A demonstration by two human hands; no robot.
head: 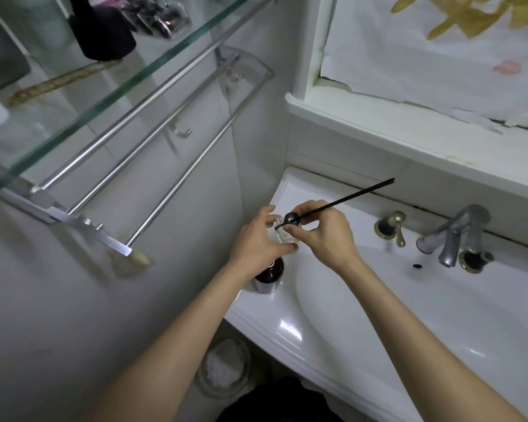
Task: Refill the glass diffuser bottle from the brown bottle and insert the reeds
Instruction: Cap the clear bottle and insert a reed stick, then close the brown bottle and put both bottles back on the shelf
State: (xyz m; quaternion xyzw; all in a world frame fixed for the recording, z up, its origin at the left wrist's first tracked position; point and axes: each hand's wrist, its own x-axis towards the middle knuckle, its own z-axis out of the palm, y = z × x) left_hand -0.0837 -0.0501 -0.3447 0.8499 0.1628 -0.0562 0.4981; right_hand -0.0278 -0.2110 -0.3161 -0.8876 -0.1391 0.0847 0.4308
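Observation:
My left hand (258, 239) grips the small clear glass diffuser bottle (282, 236) at the back left corner of the sink. My right hand (323, 229) pinches a bundle of black reeds (352, 196) together with a small black cap (292, 220) just above the bottle's mouth. The reeds slant up and to the right, their lower ends at the bottle's neck. The brown bottle (269, 277) stands upright on the sink rim, directly under my left wrist and partly hidden by it.
The white sink (378, 300) has a metal tap (457, 236) and brass handles (392, 226) at the back right. A window ledge (409, 138) runs behind. A metal towel rack (128, 166) and glass shelf (104, 95) jut out on the left. A bin (226, 367) stands below.

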